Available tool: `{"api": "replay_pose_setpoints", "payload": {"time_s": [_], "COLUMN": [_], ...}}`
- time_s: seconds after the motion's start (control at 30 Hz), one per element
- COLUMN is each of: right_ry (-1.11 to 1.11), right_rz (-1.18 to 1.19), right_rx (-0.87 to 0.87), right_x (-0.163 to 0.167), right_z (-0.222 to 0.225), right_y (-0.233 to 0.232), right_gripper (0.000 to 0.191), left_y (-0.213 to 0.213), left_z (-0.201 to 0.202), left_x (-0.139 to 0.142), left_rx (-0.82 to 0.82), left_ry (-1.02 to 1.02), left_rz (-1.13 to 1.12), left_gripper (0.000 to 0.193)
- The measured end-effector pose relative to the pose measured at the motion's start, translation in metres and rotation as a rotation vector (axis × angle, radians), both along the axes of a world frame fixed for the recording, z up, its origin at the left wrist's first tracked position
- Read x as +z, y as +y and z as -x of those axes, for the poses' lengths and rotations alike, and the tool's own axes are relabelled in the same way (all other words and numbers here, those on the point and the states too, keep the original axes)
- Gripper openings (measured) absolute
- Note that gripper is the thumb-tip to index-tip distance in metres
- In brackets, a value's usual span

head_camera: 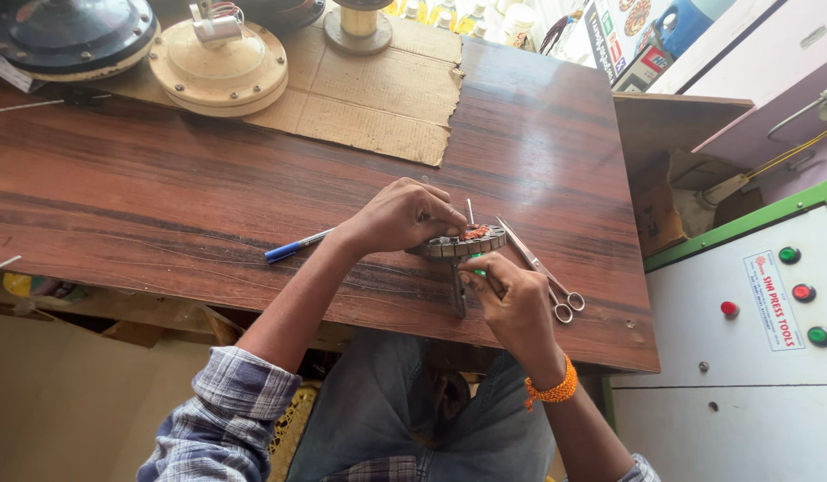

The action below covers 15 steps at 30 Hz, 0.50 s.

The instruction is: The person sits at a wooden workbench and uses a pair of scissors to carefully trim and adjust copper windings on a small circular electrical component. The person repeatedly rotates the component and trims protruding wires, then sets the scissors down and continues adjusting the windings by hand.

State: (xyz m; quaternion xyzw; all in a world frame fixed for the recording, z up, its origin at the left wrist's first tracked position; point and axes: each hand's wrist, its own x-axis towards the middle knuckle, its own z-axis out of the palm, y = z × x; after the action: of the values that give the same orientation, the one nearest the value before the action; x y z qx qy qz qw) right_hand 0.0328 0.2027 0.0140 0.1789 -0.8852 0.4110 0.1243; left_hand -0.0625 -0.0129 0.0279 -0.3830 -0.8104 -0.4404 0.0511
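The left hand (403,217) clamps down over a round grey slotted metal stator with copper winding (462,241), steadying it on the brown wooden table (163,205). The right hand (513,299) pinches a small green piece (478,269) at its rim, fingers closed.

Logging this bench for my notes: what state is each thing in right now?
Left hand: resting on the stator ring.
Right hand: pinching a small green piece.
Stator ring: flat on the table, partly wound with copper.
Scissors: closed, lying flat.
Pen: capped, untouched.

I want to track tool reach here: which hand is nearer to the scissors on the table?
The right hand: it sits just beside the scissors, close to their handles. The left hand rests on the round metal stator, farther off.
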Motion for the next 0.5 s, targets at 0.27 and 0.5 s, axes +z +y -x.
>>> {"api": "replay_pose_setpoints", "payload": {"time_s": [0.27, 0.5], "right_ry": [0.075, 0.032], "right_rz": [-0.081, -0.055], "right_rx": [0.007, 0.001], "right_x": [-0.032, -0.05], "right_z": [-0.018, -0.016], "right_y": [0.019, 0.037], "right_gripper": [0.01, 0.012], "left_y": [0.001, 0.026], "left_z": [-0.015, -0.061], "left_x": [0.001, -0.019], "left_rx": [0.074, 0.297], "left_ry": [-0.024, 0.286], "left_rz": [-0.079, -0.102], "left_gripper": [0.018, 0.043]}}
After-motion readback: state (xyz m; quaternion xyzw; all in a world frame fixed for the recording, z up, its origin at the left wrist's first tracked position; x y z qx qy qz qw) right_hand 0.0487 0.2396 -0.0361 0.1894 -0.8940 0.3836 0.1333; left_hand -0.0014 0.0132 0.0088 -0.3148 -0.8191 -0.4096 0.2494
